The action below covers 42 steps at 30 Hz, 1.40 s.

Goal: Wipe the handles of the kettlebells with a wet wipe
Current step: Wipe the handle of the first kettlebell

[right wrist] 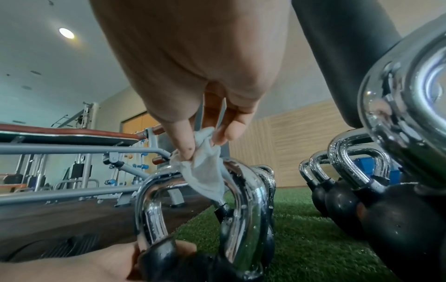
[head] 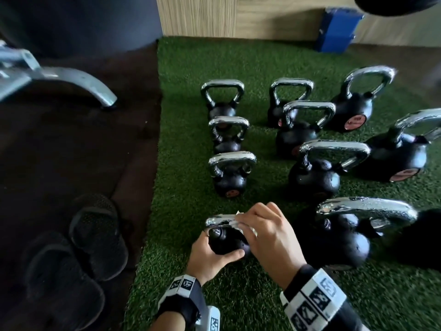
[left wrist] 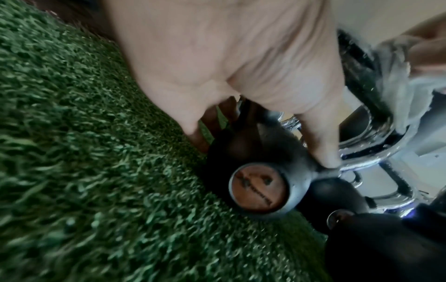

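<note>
Right hand (head: 267,231) pinches white wet wipe (right wrist: 205,171) between thumb and fingers, pressing it on chrome handle (right wrist: 243,208) of nearest small kettlebell (head: 226,242). Left hand (head: 210,256) curls around its black body, steadying it on green turf (head: 181,163). Other kettlebells (head: 315,173) stand in rows beyond and right, chrome handles beaded with droplets. Dark sandals (head: 95,237) on brown floor, left.

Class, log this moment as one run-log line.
left hand: grips nearest kettlebell | right hand: presses wet wipe on handle | surface: green turf
</note>
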{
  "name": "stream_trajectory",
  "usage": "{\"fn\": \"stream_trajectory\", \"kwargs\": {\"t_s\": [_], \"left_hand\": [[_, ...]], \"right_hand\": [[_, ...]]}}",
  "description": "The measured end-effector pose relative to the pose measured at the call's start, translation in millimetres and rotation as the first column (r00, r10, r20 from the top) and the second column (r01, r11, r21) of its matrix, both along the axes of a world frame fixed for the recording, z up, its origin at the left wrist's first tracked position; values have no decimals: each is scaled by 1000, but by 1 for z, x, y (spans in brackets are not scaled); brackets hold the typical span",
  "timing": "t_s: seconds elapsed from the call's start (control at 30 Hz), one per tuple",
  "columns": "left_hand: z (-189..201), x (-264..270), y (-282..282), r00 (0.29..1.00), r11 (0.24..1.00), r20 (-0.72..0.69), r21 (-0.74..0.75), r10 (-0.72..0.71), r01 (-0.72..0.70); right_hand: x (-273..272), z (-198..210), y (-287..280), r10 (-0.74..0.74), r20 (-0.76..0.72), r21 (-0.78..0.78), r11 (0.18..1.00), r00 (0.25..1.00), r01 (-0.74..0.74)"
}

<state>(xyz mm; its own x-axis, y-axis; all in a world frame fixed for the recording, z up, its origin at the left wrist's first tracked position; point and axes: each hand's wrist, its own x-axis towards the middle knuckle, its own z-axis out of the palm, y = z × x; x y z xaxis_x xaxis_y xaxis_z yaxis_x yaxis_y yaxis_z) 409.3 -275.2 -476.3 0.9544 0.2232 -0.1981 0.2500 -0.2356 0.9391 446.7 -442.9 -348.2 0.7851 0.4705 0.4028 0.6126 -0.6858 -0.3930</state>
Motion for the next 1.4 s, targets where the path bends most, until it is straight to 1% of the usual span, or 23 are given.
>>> {"fn": "stream_trajectory", "kwargs": {"t_s": [0.07, 0.13, 0.2, 0.3, 0.37, 0.47, 0.53, 0.6, 0.73, 0.8, 0.87, 0.93, 1.0, 1.03, 1.1, 1.17, 1.23, 1.3, 1.33, 1.4], "left_hand": [[-4, -2, 0, 1000, 999, 6, 37, -7, 7], [-5, -2, 1, 1000, 998, 14, 60, -22, 21], [-5, -1, 1, 999, 997, 24, 78, -31, 29], [-5, -2, 1, 999, 996, 27, 89, -27, 25], [-5, -2, 1, 999, 996, 24, 89, -32, 30], [-7, -1, 2, 999, 994, 20, 108, -36, 34], [-9, 0, 2, 999, 993, 28, 117, -30, 27], [-9, 0, 2, 999, 992, 32, 122, -31, 27], [-13, -1, 3, 999, 994, 34, 105, -34, 31], [-14, -1, 3, 999, 995, 40, 98, -35, 31], [-15, -1, 3, 998, 995, 54, 99, -40, 34], [-15, -1, 3, 997, 996, 63, 87, -42, 37], [-16, -2, 3, 997, 997, 75, 73, -32, 26], [-17, -3, 3, 997, 998, 73, 66, -28, 23], [-17, -3, 3, 998, 997, 58, 68, -25, 21], [-18, -3, 4, 999, 997, 40, 73, -28, 25], [-19, -4, 3, 999, 997, 31, 71, -30, 28], [-18, -5, 3, 999, 997, 19, 77, -30, 29], [-18, -5, 3, 999, 996, 16, 79, -32, 31], [-16, -5, 3, 999, 996, 9, 82, -37, 36]], "right_hand": [[-4, -2, 5, -23, 40, -84, 996, 999, 26], [-5, -5, 10, -80, 70, -150, 985, 994, 90], [-5, -8, 13, -116, 107, -190, 972, 987, 135], [-7, -8, 20, -157, 117, -252, 950, 981, 183], [-9, -8, 24, -161, 95, -302, 936, 982, 183], [-9, -8, 17, -107, 79, -387, 913, 991, 129], [-5, -5, 9, -87, 53, -404, 909, 995, 101], [0, 0, 8, -72, 36, -376, 923, 997, 80], [-3, -3, 12, 30, 98, -308, 952, 995, 2], [-1, -6, 5, -13, 75, -228, 973, 997, 30], [4, -9, -4, -103, 20, -148, 983, 994, 105], [5, -12, -7, -165, -24, -140, 977, 986, 160], [-1, -18, -2, -192, 4, -165, 968, 981, 190], [-6, -21, 0, -197, 22, -148, 969, 980, 198], [-11, -30, 1, -207, 39, -55, 976, 978, 209], [-8, -38, -4, -296, -13, 76, 952, 955, 297], [-2, -49, -13, -395, -151, 204, 885, 906, 419], [0, -61, -22, -405, -301, 272, 831, 863, 485], [-1, -66, -25, -394, -345, 296, 816, 852, 497], [-4, -73, -28, -363, -371, 385, 777, 854, 498]]}}
